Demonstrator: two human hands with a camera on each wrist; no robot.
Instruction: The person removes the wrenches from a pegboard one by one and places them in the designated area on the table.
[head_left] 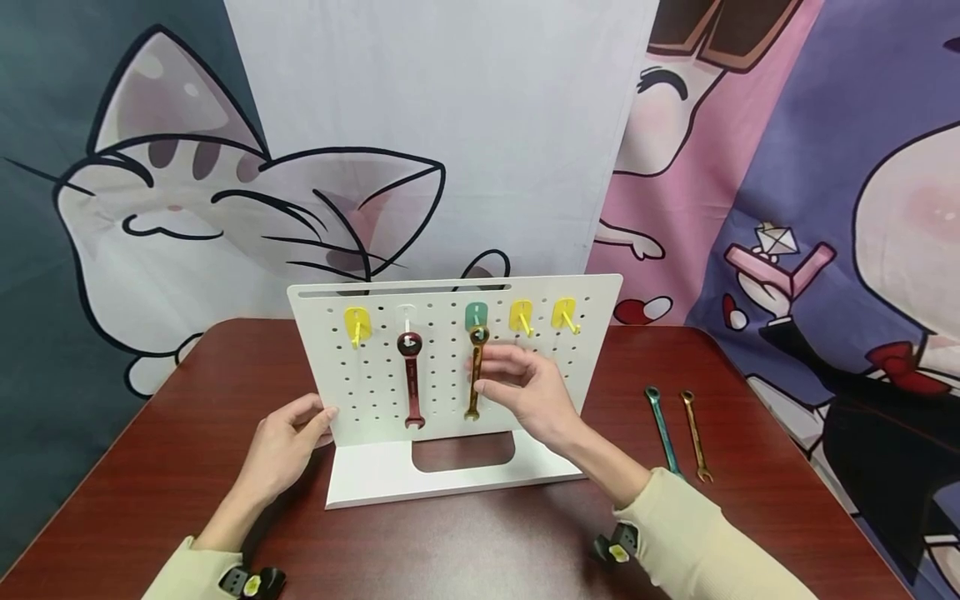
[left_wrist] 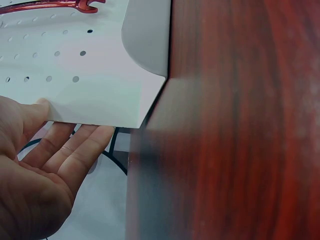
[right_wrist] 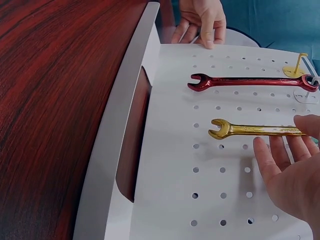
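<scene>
The left hand grips the left edge of the white board. In front of the board, the right hand pinches the gold wrench, which might fall if its ring isn't well over the board's green hook.

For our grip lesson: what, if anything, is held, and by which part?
Right hand: a gold wrench, by its shaft. Left hand: the white pegboard, by its left edge.

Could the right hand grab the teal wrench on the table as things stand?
Probably not straight away: the right hand is occupied, pinching a gold wrench at the pegboard. Otherwise the teal wrench seems reachable, lying mostly uncovered.
</scene>
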